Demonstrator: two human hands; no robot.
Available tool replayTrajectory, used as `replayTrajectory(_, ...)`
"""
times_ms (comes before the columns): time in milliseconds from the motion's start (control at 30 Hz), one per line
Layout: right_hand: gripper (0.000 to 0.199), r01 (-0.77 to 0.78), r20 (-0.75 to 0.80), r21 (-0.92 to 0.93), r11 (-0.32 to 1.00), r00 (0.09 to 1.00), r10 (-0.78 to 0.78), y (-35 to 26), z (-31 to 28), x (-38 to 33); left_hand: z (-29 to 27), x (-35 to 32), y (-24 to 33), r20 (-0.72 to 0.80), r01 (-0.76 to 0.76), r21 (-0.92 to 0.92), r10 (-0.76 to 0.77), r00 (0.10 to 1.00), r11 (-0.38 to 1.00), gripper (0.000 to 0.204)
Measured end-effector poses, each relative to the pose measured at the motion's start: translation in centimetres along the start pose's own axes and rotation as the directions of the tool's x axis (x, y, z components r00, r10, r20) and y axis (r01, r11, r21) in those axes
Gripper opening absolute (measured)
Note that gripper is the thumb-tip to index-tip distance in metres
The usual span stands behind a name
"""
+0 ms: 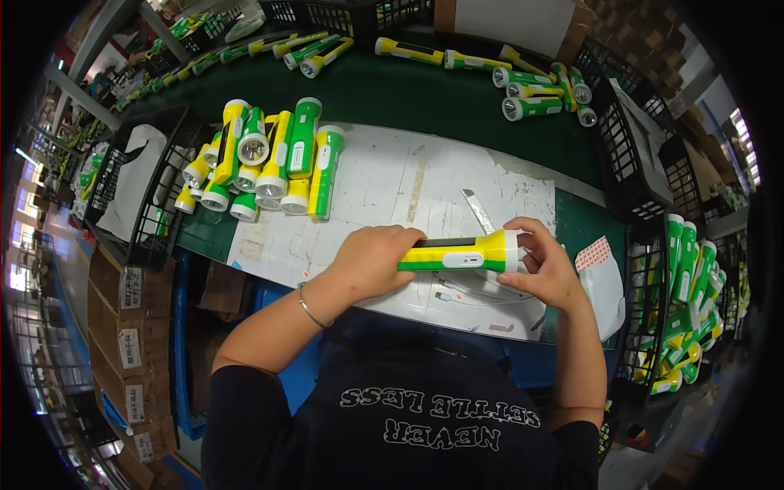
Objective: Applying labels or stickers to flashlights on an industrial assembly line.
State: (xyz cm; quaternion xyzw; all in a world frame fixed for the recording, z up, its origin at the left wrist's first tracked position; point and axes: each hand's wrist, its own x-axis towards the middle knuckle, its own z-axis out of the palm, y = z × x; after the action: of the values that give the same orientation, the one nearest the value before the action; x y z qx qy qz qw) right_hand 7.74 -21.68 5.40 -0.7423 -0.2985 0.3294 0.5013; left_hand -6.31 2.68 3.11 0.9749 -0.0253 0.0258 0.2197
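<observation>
A yellow and green flashlight [462, 255] lies level between my hands, above the white work board [384, 188]. My left hand [374, 260] is wrapped round its tail end. At the other end, the fingers of my right hand [541, 265] close about the white lens rim. A pale switch plate shows on the barrel's near side, with a dark strip above it. Below the flashlight, a white cable [457, 296] with a plug lies on the board. Just beyond it rests a metallic blade-like strip [478, 211]. The lens face is hidden from me.
A pile of flashlights [269, 159] sits at the board's left. More flashlights [535, 88] lie on the green belt at the back. A black crate [649, 306] full of flashlights stands right, near a white sheet with red dots [600, 286]. Another black crate [135, 192] is left.
</observation>
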Motion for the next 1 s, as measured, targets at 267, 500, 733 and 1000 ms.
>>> replayTrajectory(267, 0.066, 0.041, 0.109, 0.168, 0.985, 0.992, -0.06, 0.6, 1.5, 1.5, 0.2, 0.2, 0.6, 0.234, 0.086, -0.343, -0.003, 0.972, 0.935, 0.043)
replayTrajectory(500, 0.031, 0.077, -0.224, -0.62, 0.78, 0.936, -0.27, 6.1, 6.8, 4.2, 4.8, 1.2, -0.3, 0.201, 0.28, -0.809, -0.205, 0.958, 0.517, 0.065)
replayTrajectory(733, 0.013, 0.08, -0.261, -0.015, 0.997, 0.962, -0.082, 5.2, 4.6, 3.6, 4.3, 1.7, 1.0, 0.059, 0.243, -0.689, -0.281, 0.958, 0.683, 0.064)
replayTrajectory(1000, 0.013, -0.042, -0.14, 0.344, 0.938, 0.985, 0.095, 4.2, 2.9, 2.7, 4.7, 2.6, 3.0, -0.24, 0.056, -0.373, -0.154, 0.958, 0.926, 0.059)
